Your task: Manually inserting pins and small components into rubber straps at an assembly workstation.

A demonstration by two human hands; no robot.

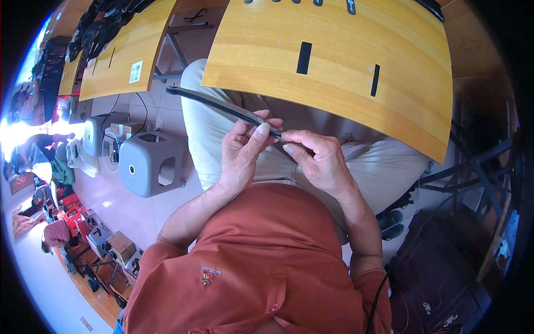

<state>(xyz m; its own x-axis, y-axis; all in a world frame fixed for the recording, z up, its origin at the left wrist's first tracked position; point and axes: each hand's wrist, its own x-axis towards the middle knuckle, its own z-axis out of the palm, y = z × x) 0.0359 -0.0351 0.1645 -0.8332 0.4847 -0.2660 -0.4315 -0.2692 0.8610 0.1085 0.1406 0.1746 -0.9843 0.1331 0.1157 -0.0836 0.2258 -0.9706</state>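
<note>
A long, slim black strip (214, 102), which looks like a wiper blade, slants over my lap from the upper left toward my hands. My left hand (242, 147) is closed round it near its right end, thumb on top and fingers beneath. At that end, my right hand (321, 161) pinches with thumb and forefinger. The fingertips hide the very tip, so any small part there cannot be made out. The strip's other, rounded end sticks out freely beyond my left hand, below the near edge of the wooden table (345, 50).
Two black strips (303, 58) lie on the tabletop, and several small dark items (351, 6) line its far side. A grey stool (146, 164) stands on the tiled floor to my left. Another table (125, 47) is beyond it. A dark suitcase (439, 273) is at lower right.
</note>
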